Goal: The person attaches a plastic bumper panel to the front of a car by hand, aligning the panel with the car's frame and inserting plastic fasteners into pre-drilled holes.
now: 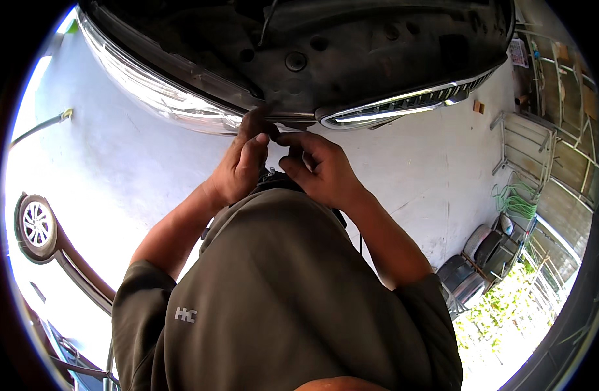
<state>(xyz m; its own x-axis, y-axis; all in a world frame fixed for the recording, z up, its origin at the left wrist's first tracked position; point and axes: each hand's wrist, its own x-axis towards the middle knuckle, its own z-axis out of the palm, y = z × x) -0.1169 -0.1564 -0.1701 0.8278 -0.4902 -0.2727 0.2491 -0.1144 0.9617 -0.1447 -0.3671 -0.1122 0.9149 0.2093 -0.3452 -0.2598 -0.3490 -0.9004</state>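
Observation:
Both my hands meet just in front of a car's front edge, between its headlight (153, 91) and its chrome-edged grille (403, 104). The fingers of my left hand (239, 163) are bent, with the fingertips close under the inner end of the headlight. My right hand (324, 171) is curled, thumb and fingers drawn together, its fingertips close to the left ones. Anything between the fingers is too small and dark to make out. Above the hands lies the black panel (351, 75) behind the grille, with a round plug (295, 61) and several holes in it.
A hose (42, 128) lies on the pale floor (423, 176) at left, and another car's wheel (37, 225) stands beyond. At right are a metal frame (527, 146), a coiled green hose (517, 202) and tires (462, 277). A small brown block (478, 106) lies near the grille.

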